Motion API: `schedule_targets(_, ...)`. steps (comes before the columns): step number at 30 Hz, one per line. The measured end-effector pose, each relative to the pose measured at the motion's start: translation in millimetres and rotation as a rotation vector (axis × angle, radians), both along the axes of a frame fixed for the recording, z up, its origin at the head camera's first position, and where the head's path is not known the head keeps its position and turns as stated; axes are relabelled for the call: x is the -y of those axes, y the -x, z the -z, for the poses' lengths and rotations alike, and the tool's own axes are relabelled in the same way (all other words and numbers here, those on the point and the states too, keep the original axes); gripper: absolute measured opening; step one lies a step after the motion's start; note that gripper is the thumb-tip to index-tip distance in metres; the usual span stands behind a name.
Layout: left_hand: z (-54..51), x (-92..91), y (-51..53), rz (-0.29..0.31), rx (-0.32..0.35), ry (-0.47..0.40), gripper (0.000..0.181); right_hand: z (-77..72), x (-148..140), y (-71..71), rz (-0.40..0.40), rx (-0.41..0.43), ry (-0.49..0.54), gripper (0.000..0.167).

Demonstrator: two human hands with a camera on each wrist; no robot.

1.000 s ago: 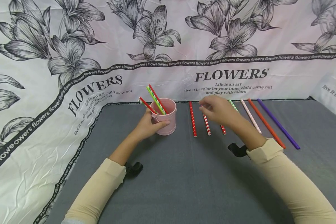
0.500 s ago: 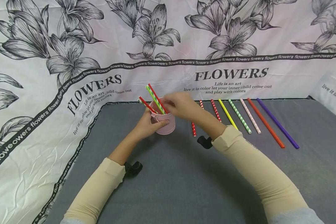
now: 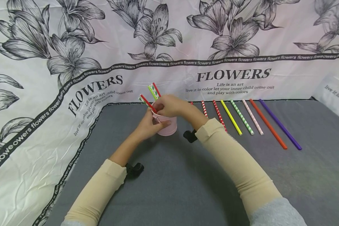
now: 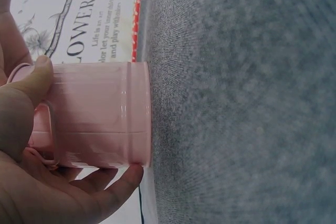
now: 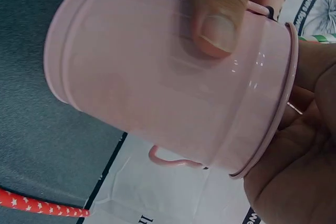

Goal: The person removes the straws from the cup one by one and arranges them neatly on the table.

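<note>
My left hand (image 3: pixel 149 126) grips the side of a small pink metal bucket (image 3: pixel 169 129), which stands upright on the table. In the left wrist view, the thumb lies near the rim and the fingers wrap beneath the bucket (image 4: pixel 94 114). Several paper straws lean out over the left rim, among them a red straw (image 3: pixel 147 102) and light green ones (image 3: pixel 152 91). At the bucket's mouth, my right hand (image 3: pixel 170 106) has its curled fingertips on the straws. Their lower ends are hidden inside the bucket, and the right wrist view hides the fingertips.
To the right lies a spread row of straws: red patterned, yellow (image 3: pixel 231 117), green striped (image 3: pixel 242 117), pale pink (image 3: pixel 252 117), orange (image 3: pixel 268 124) and purple (image 3: pixel 280 124). The grey tabletop (image 3: pixel 169 182) ends at a flower-printed cloth (image 3: pixel 234 84) behind.
My right hand has moved left from above the straw row to the bucket's mouth. The straws in the bucket have shifted slightly upward and right. My left hand keeps its grip.
</note>
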State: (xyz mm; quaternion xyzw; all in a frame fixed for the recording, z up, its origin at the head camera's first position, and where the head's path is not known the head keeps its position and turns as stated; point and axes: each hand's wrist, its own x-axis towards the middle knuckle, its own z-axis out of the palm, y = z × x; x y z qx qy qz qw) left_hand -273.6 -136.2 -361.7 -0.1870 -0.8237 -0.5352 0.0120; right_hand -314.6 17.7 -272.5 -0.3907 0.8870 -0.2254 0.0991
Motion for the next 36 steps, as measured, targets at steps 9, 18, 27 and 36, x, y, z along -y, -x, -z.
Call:
schedule_targets(9,0.0,-0.6,-0.4,-0.009,0.012,-0.012,0.085,1.4,2,3.5,0.027,0.002,-0.018,0.015)
schedule_targets(18,-0.1,0.0,0.1,0.024,-0.035,-0.027,0.087,7.2,2,0.7,0.079,-0.079,0.031,0.004)
schedule_targets(27,0.9,0.5,-0.1,0.022,-0.042,0.006,0.093,12.0,-2,-2.7,0.123,-0.071,0.128,0.004)
schedule_targets(36,1.6,0.5,0.1,0.008,-0.038,0.007,0.095,12.5,-7,-5.9,0.187,-0.091,0.255,0.005)
